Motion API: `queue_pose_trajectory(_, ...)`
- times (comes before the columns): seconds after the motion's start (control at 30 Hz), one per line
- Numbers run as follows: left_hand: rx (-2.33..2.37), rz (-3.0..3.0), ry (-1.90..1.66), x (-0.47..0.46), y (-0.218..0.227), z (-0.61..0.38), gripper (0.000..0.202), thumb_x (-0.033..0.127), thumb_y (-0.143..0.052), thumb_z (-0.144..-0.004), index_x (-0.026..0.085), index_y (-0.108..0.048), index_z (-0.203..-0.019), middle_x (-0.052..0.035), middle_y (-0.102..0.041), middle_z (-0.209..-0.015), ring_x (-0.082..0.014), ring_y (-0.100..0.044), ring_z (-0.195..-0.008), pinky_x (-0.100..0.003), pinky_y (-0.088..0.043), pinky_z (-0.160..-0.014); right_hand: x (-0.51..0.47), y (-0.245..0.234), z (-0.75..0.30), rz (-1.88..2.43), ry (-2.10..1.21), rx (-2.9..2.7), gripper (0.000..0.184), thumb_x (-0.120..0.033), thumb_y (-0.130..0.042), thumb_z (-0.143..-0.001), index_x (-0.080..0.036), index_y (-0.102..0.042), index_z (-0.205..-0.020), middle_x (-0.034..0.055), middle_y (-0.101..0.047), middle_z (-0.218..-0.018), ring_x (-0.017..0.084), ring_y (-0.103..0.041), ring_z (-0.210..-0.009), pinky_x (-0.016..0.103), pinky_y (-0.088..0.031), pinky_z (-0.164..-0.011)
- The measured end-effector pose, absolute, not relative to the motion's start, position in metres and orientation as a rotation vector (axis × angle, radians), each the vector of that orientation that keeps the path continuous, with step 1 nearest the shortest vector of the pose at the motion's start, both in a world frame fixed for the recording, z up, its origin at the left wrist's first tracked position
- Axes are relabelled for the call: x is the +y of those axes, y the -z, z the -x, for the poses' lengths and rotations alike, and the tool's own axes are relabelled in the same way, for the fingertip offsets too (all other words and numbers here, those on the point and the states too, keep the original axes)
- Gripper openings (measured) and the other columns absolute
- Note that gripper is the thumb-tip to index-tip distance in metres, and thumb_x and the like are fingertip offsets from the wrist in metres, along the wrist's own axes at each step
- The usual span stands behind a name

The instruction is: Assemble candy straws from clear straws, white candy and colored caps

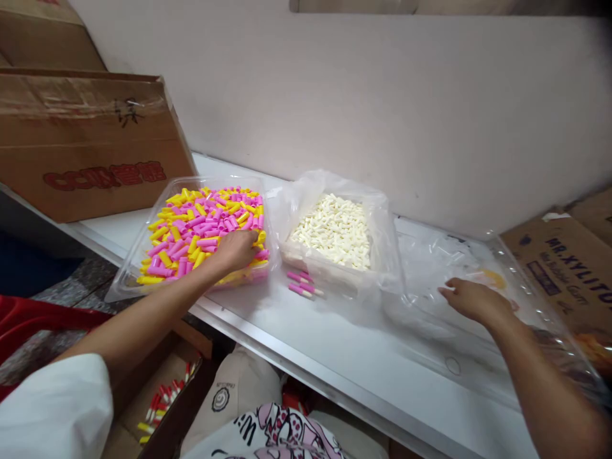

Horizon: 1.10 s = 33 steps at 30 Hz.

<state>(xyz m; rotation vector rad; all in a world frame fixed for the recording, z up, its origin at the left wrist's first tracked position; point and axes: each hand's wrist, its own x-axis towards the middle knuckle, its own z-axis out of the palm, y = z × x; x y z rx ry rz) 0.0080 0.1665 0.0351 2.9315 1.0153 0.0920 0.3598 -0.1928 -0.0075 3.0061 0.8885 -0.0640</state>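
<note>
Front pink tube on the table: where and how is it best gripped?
Probably pinch the tube across its pink barrel, coming from above and the table's front edge. It lies flat, with the other tubes and the white-piece tub behind it. Its white tip points right; best leave that alone.

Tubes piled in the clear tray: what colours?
The tubes are pink and yellow, clearest in the head view.

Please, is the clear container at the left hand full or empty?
Full, or nearly so: pink and yellow tubes lie piled across the clear container, at the left hand.
</note>
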Motion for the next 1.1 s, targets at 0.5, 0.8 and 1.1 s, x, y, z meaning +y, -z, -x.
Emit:
queue_pose_trajectory(0.5, 0.653, -2.202, -0.593, 0.135, -0.053, -0.012, 0.024, 0.042, -0.055, -0.08, 0.019, -0.05, -0.078, 0.0044, -0.044, -0.061, -0.0098, -0.044, -0.054, -0.021, -0.034, -0.051, -0.028, -0.021, -0.279, -2.691, 0.508, 1.643, 0.032, -0.039, -0.057, -0.081, -0.019, -0.065, -0.105, 0.0096, -0.069, -0.103, 0.023, -0.062, -0.091, 0.027, -0.042, -0.07)
queue_pose_trajectory(0.8, 0.456, -1.003, -0.199, 0.061, -0.007, 0.026, 0.038, 0.043, -0.071, -0.072, 0.015, -0.05, -0.088, -0.0009, -0.058, -0.076, -0.006, -0.051, -0.052, -0.02, -0.038, -0.047, -0.02, -0.005, -0.298, -2.626, 0.917, 1.612, 0.016, -0.029, -0.055, -0.077, -0.017, -0.064, -0.082, 0.0015, -0.065, -0.065, 0.014, -0.058, -0.062, 0.023, -0.039, -0.057)
queue_pose_trajectory(1.1, 0.396, -1.104, -0.195, 0.052, -0.005, 0.02, 0.038, 0.051, -0.063, -0.078, 0.015, -0.05, -0.083, 0.0055, -0.042, -0.066, -0.0031, -0.035, -0.047, -0.018, -0.026, -0.042, -0.051, -0.047, -0.22, -3.129, 0.816, 2.035, 0.019, -0.036, -0.052, -0.083, -0.02, -0.059, -0.087, 0.0006, -0.06, -0.07, 0.013, -0.055, -0.06, 0.024, -0.042, -0.055)
